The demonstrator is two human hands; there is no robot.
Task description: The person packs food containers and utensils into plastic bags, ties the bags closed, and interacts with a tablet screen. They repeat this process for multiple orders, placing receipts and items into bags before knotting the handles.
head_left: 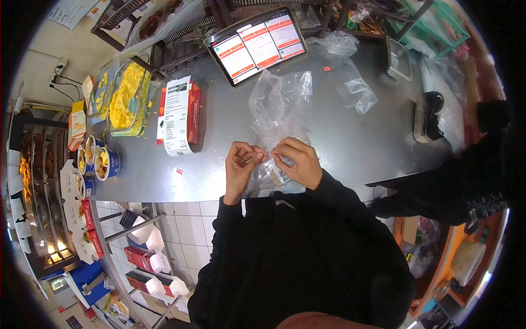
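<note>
Both hands meet over the near edge of a steel table, fingertips almost touching. My left hand (239,169) is closed in a pinch on a clear plastic bag (279,107). From the other side, my right hand (301,163) also pinches the gathered plastic. The bag's loose, crumpled part spreads over the table beyond my fingers. Its lower part lies below my hands, with something brownish and a printed patch showing through; what that is I cannot make out. To the left stands a red box (194,116) with a long printed receipt (174,118) on it.
A tablet (257,46) leans at the back of the steel table (219,104). Glass trays of yellow food (123,104) and several blue-and-white cups (107,164) stand left. More clear plastic (355,90) and a black object (428,116) lie right, near another person's dark sleeve (433,183).
</note>
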